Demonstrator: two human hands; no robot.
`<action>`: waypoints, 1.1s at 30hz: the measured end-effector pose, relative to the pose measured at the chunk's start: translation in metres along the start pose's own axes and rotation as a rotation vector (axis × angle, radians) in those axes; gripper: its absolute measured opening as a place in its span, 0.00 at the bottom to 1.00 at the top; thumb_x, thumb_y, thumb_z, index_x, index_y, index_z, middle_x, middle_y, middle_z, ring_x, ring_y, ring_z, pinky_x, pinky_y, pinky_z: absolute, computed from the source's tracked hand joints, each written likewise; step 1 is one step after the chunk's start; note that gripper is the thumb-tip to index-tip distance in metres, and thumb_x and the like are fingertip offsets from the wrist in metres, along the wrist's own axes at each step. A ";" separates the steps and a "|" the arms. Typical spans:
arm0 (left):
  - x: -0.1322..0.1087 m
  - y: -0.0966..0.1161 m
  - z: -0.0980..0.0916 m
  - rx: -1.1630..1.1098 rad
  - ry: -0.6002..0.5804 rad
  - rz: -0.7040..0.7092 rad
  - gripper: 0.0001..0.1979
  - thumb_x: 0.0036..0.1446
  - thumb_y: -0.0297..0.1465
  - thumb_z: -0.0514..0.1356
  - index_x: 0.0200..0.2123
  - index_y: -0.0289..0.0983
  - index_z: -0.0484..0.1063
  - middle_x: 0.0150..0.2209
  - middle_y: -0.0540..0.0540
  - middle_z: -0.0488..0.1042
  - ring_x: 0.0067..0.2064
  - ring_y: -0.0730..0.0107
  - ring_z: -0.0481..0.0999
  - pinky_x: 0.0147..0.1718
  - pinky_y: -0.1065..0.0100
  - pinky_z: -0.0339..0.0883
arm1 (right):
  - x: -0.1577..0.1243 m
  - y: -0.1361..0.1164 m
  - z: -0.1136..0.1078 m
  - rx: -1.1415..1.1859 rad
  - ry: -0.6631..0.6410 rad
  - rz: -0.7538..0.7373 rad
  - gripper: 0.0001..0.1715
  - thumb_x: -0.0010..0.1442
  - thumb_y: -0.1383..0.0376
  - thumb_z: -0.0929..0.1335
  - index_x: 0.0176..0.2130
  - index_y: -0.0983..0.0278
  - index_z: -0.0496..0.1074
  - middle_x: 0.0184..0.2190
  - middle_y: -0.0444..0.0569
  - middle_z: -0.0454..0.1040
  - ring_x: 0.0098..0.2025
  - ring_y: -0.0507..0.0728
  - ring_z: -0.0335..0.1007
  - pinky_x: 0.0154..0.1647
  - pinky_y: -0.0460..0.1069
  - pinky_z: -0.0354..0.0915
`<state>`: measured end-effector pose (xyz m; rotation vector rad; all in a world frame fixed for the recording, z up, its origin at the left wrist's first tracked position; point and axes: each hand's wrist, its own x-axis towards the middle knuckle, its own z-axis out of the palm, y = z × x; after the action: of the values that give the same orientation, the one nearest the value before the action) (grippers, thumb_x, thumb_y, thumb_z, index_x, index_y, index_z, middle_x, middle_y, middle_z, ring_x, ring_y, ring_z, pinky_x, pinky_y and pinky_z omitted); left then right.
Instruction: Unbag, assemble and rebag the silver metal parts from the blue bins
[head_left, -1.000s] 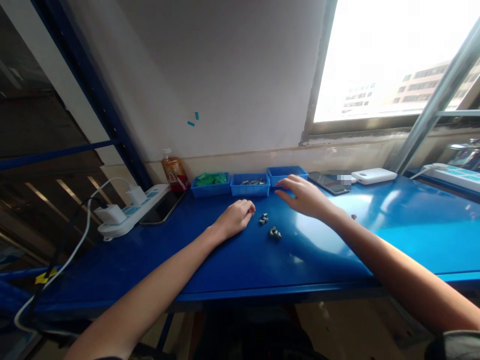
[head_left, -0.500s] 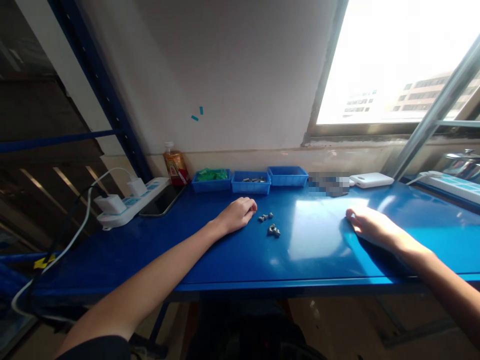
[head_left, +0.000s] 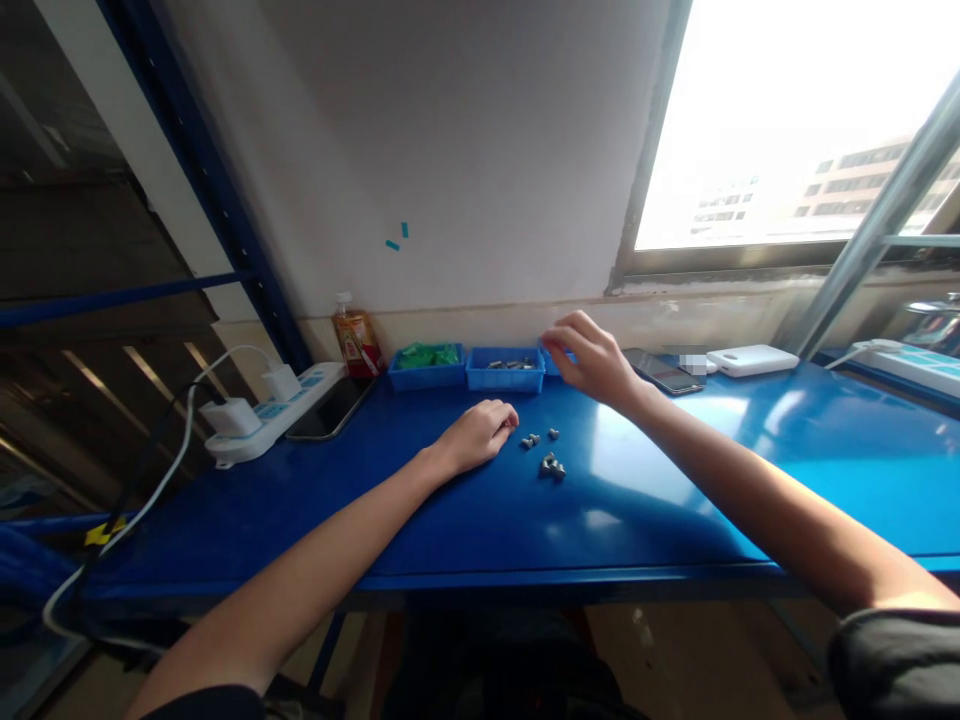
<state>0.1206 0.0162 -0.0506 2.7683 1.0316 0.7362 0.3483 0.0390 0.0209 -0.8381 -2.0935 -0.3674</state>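
My left hand (head_left: 480, 435) rests loosely curled on the blue counter (head_left: 675, 480), holding nothing I can see, just beside the small metal parts (head_left: 541, 452) scattered there. My right hand (head_left: 592, 360) hovers over the rightmost blue bin (head_left: 559, 362), fingers pinched; I cannot tell whether it holds anything.

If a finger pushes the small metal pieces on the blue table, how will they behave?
The metal pieces look small and hard, so probably stiff and light. The table is glossy, so they would likely slide or scatter. Their shape is too small to judge rolling.
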 end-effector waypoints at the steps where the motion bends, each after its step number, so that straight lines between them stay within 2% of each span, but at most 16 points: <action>1: 0.000 0.001 -0.001 0.006 -0.003 -0.004 0.06 0.59 0.25 0.52 0.37 0.37 0.69 0.37 0.45 0.73 0.39 0.65 0.72 0.40 0.66 0.66 | 0.006 0.012 0.006 -0.022 0.061 0.084 0.15 0.65 0.59 0.60 0.45 0.63 0.71 0.44 0.56 0.66 0.44 0.58 0.67 0.47 0.52 0.65; 3: -0.001 0.003 -0.003 0.023 -0.003 -0.010 0.07 0.60 0.25 0.52 0.38 0.37 0.69 0.37 0.45 0.74 0.40 0.65 0.72 0.40 0.66 0.66 | 0.007 0.036 0.017 -0.091 0.161 0.297 0.20 0.61 0.55 0.65 0.45 0.68 0.70 0.46 0.60 0.63 0.45 0.62 0.66 0.48 0.56 0.65; 5: -0.001 0.005 -0.005 0.040 -0.003 -0.011 0.06 0.60 0.26 0.52 0.38 0.37 0.68 0.38 0.45 0.74 0.40 0.65 0.72 0.40 0.66 0.66 | -0.006 0.052 0.025 -0.127 0.173 0.425 0.20 0.61 0.54 0.63 0.44 0.68 0.71 0.44 0.59 0.64 0.44 0.63 0.67 0.47 0.57 0.65; 8: -0.001 0.008 -0.004 0.006 0.030 -0.029 0.05 0.61 0.28 0.52 0.37 0.37 0.67 0.37 0.45 0.74 0.39 0.65 0.73 0.40 0.66 0.66 | -0.035 0.043 0.032 -0.119 0.002 0.317 0.17 0.62 0.55 0.63 0.41 0.65 0.71 0.39 0.55 0.69 0.42 0.62 0.67 0.45 0.56 0.65; 11: 0.002 0.009 -0.001 -0.149 0.153 -0.119 0.04 0.62 0.31 0.53 0.38 0.38 0.66 0.35 0.47 0.73 0.37 0.67 0.74 0.38 0.67 0.66 | -0.052 0.006 0.037 -0.041 -0.213 0.142 0.13 0.60 0.58 0.65 0.41 0.63 0.71 0.35 0.51 0.73 0.40 0.60 0.68 0.43 0.54 0.64; 12: 0.003 0.009 -0.001 -0.216 0.202 -0.157 0.05 0.62 0.32 0.53 0.38 0.38 0.65 0.34 0.47 0.73 0.36 0.67 0.74 0.38 0.67 0.66 | -0.053 -0.008 0.039 -0.016 -0.227 0.110 0.12 0.60 0.59 0.66 0.42 0.63 0.70 0.36 0.50 0.73 0.41 0.60 0.68 0.43 0.53 0.63; 15: 0.006 0.010 -0.003 -0.401 0.321 -0.236 0.06 0.61 0.34 0.55 0.37 0.38 0.64 0.33 0.48 0.73 0.35 0.68 0.74 0.36 0.69 0.66 | -0.047 -0.039 0.045 0.017 -0.234 0.043 0.11 0.60 0.61 0.67 0.42 0.63 0.69 0.38 0.50 0.74 0.41 0.59 0.68 0.42 0.52 0.62; 19: 0.008 0.012 -0.007 -0.561 0.396 -0.269 0.08 0.60 0.36 0.56 0.36 0.37 0.63 0.30 0.49 0.71 0.34 0.69 0.73 0.34 0.69 0.66 | -0.041 -0.051 0.049 0.035 -0.152 0.047 0.10 0.60 0.60 0.67 0.40 0.63 0.69 0.36 0.49 0.74 0.38 0.57 0.69 0.40 0.50 0.62; 23: 0.009 0.014 -0.004 -0.670 0.403 -0.275 0.11 0.59 0.39 0.56 0.34 0.37 0.64 0.29 0.50 0.69 0.32 0.71 0.72 0.32 0.70 0.65 | -0.044 -0.051 0.047 0.034 -0.073 0.036 0.07 0.63 0.62 0.64 0.38 0.63 0.69 0.34 0.49 0.74 0.37 0.56 0.69 0.38 0.49 0.62; 29: 0.010 0.013 -0.002 -0.778 0.343 -0.282 0.12 0.59 0.40 0.57 0.35 0.36 0.65 0.29 0.49 0.72 0.34 0.69 0.74 0.37 0.68 0.68 | -0.046 -0.048 0.048 0.077 -0.061 0.087 0.07 0.64 0.65 0.62 0.38 0.62 0.69 0.33 0.48 0.74 0.35 0.55 0.69 0.37 0.48 0.62; 33: 0.008 0.014 -0.003 -0.654 0.310 -0.229 0.12 0.58 0.36 0.58 0.42 0.36 0.66 0.33 0.47 0.75 0.37 0.67 0.76 0.39 0.67 0.69 | -0.046 -0.044 0.050 0.145 -0.053 0.144 0.06 0.63 0.66 0.61 0.35 0.62 0.68 0.32 0.48 0.72 0.34 0.53 0.68 0.35 0.47 0.61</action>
<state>0.1330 0.0098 -0.0417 1.9899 0.9138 1.2258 0.3086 0.0123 -0.0442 -0.9133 -2.0661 -0.1162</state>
